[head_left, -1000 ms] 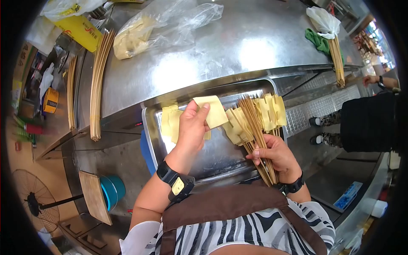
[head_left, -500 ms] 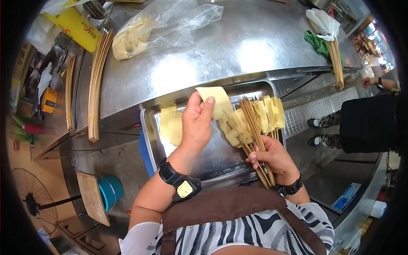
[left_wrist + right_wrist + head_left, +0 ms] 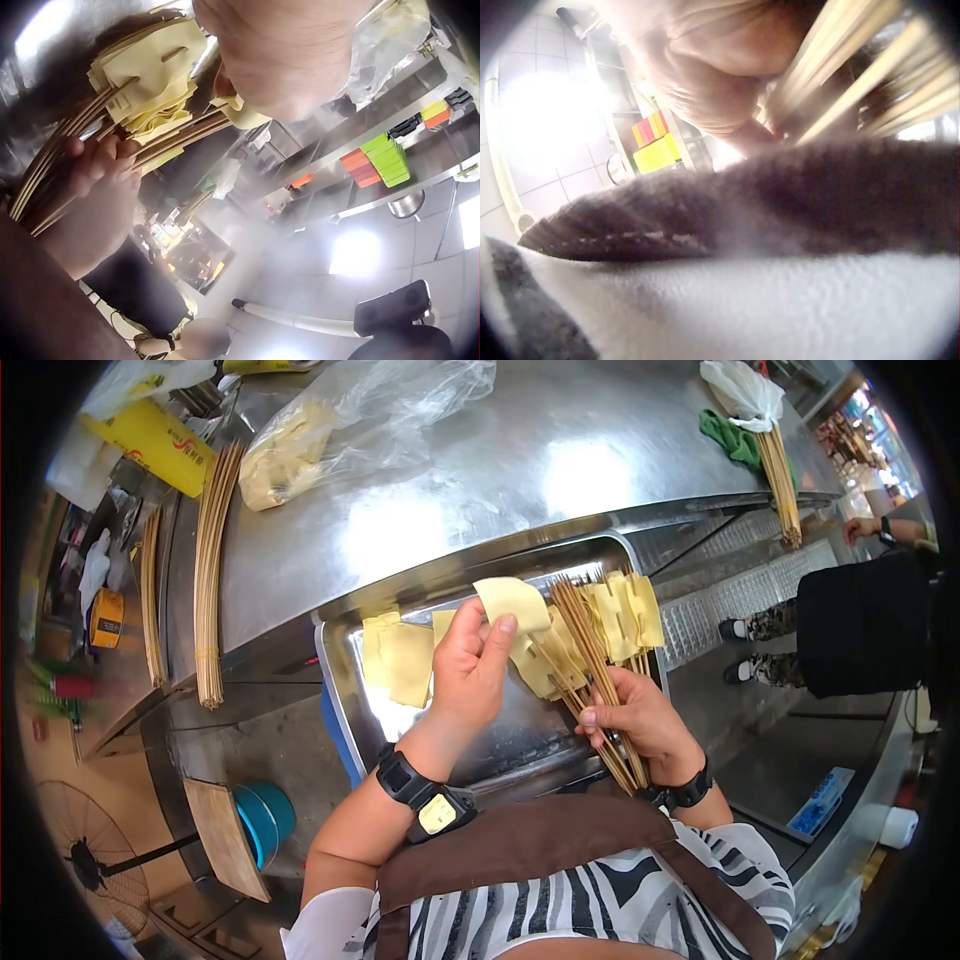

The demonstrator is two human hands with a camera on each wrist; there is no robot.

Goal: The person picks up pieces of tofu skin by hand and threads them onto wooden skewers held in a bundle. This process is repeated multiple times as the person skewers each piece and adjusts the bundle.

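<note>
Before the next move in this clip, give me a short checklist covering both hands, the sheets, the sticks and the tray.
1. Left hand pinching the yellow sheet: ok, thumb on its near face.
2. Right hand gripping the sticks: ok, they run through its grasp.
3. Held sheet clear of every stick tip: cannot tell, its lower edge overlaps the threaded sheets beside it.
4. Loose sheets within the tray: ok, at its left side.
5. Loose sheets squared into one stack: not ok, they overlap unevenly.
6. Tray firmly supported: cannot tell, its underside is hidden.
</note>
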